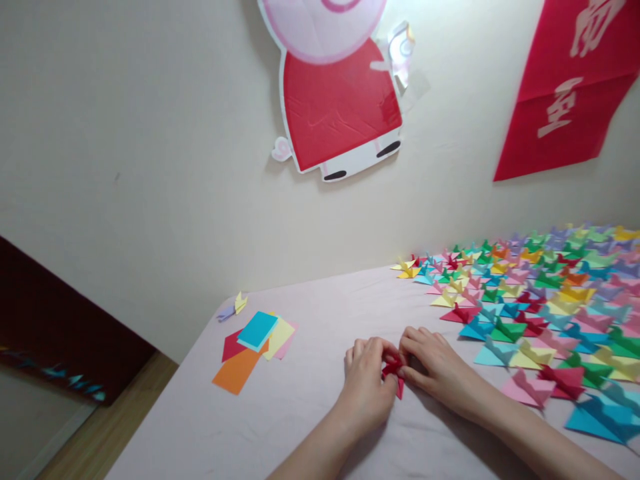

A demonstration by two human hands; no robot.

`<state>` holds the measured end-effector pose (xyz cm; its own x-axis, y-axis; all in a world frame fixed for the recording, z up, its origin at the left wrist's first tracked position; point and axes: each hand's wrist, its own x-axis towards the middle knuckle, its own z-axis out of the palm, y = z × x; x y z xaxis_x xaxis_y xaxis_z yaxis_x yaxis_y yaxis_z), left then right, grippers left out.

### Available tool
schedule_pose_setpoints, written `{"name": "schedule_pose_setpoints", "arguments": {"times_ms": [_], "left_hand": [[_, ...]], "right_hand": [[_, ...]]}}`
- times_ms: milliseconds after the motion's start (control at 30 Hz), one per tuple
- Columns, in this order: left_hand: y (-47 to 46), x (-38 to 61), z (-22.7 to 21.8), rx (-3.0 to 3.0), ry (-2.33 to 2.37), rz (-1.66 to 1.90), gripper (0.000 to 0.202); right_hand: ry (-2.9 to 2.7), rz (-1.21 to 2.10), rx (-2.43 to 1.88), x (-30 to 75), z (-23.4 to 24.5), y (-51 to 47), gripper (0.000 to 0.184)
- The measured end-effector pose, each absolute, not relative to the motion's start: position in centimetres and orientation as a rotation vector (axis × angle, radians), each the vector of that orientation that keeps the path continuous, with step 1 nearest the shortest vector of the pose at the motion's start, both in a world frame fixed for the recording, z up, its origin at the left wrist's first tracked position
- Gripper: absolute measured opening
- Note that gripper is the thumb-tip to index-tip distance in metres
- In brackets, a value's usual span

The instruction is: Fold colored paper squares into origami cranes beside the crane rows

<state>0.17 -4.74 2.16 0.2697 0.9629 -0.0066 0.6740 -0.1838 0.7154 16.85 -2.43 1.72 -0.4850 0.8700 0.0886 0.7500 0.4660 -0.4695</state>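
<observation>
Between my two hands is a small folded piece of red paper [399,387], low over the cloth-covered table. My left hand [369,380] pinches it from the left, fingers curled and thumb against the paper. From the other side my right hand [433,363] grips it with thumb and bent fingers. Fingers cover much of the paper, so its full folded shape is hidden. Right of my hands stand many folded paper cranes [530,357] in several colours, set in rows.
Left of my hands lies a loose pile of flat paper sheets, a blue sheet [257,330] on top and an orange sheet [237,373] lowest. Two small folded papers, one a yellow piece [241,303], sit near the table's far left corner. A wall [165,167] rises behind the table [320,313].
</observation>
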Motion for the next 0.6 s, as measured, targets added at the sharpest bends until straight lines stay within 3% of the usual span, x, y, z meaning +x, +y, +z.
{"name": "schedule_pose_setpoints", "arguments": {"times_ms": [600], "left_hand": [[-4.48,0.3,2.57,1.937,1.507,0.585,0.026]], "right_hand": [[-2.374,0.522,-1.368,17.13,1.11,-2.54,0.008]]}}
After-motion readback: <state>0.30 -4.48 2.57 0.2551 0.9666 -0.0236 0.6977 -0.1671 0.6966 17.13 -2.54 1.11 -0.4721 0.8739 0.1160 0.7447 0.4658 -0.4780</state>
